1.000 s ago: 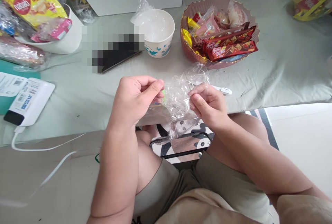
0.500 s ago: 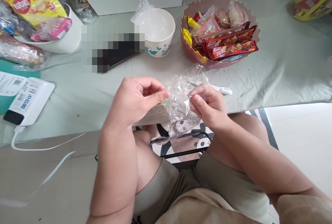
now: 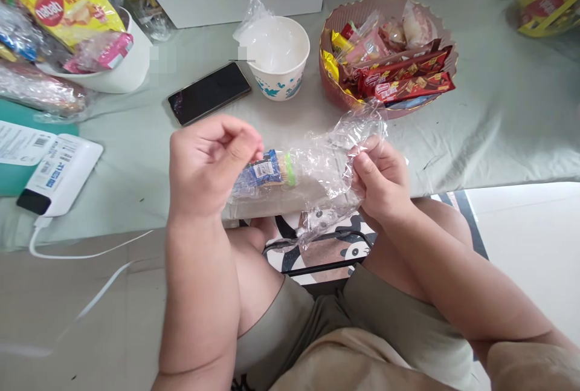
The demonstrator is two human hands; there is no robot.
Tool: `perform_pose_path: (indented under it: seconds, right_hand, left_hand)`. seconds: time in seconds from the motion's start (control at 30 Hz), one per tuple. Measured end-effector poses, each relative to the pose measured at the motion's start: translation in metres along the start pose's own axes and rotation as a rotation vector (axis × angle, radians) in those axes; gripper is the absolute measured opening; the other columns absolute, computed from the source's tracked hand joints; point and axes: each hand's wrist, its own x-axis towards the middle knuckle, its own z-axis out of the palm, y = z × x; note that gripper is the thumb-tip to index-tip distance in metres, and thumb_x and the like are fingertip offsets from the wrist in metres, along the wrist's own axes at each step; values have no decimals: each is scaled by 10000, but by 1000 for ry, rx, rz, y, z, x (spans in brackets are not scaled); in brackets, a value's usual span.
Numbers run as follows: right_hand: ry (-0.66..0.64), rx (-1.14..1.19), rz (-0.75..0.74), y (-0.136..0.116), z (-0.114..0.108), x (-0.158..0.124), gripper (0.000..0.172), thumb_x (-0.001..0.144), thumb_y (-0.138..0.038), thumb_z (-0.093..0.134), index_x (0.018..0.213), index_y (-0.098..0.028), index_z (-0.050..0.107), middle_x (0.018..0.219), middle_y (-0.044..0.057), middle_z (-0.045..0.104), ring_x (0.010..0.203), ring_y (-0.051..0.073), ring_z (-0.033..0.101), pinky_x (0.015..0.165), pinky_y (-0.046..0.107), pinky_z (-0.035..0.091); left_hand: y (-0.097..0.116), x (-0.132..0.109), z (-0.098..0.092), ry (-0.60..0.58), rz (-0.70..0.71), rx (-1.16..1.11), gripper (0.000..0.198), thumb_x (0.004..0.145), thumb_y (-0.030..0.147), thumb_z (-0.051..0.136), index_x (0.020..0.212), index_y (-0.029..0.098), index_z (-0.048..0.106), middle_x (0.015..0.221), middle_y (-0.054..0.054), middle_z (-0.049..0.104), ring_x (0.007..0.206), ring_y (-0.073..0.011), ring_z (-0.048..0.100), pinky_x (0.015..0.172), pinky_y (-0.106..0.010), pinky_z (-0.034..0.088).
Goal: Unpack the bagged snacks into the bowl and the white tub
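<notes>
pinching clear plastic (image 3: 324, 167) with right hand (image 3: 385, 179), left hand (image 3: 208, 164) curled

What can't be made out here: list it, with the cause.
All in the head view:
- Blue packet: left end, partly behind the left hand.
- Basket: bottom, under the red bars.
- Tub: right side, cut off by the picture edge.
- White device: fine print, too small.

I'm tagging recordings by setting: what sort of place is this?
Probably a home, though the room itself barely shows: a cloth drapes the work surface, with a bowl of wrapped snacks and a phone on it.
</notes>
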Motion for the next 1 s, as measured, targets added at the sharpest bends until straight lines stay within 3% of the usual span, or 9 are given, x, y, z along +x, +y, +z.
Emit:
perform_pose_path:
  seconds: [0.17,0.27,0.4,0.5,0.67,1.0]
  right_hand:
    - [-6,-5,1,0,1,0,283,938,-501,738,888,-249,618,533,-94,492,339,32,294,304,191,175]
    - [-7,-1,6,1,0,0,279,943,-497,733,891,-251,612,536,-97,487,342,34,290,311,194,178]
    - [-15,14,5,2,-1,-1,265,952,-485,726,899,-251,614,544,-97,493,346,34,296,315,190,186]
    - [-26,22,1,4,-1,-1,253,960,-475,719,907,-251,615,546,-99,494,347,32,299,316,180,194]
    - [-15,-14,6,5,0,-2,280,960,-506,708,907,-252,603,537,-101,460,356,35,290,326,176,190]
    - [-17,-78,0,4,1,-2,321,951,-534,708,890,-241,592,547,-88,518,349,34,310,336,197,190]
  left_hand:
    - [3,-1,-3,-208,85,66,156,759,316,923,830,308,785,902,-10,733,867,-169,701,756,-324,595]
    - [1,-2,-6,-268,27,94,192,726,259,915,854,290,775,937,-13,767,891,-187,739,818,-343,641]
    - [0,-4,-4,-245,-85,162,142,732,205,857,849,246,788,843,-1,794,770,-169,760,766,-310,662]
    - [2,-5,0,-213,-70,244,51,767,181,807,760,231,798,732,10,776,668,-149,732,640,-261,620]
    - [6,-3,2,-184,-94,331,90,780,181,760,704,218,793,666,10,752,614,-142,696,557,-230,561]
    - [10,-1,8,-154,-234,194,106,742,217,739,636,212,741,617,-10,714,569,-150,668,525,-251,541]
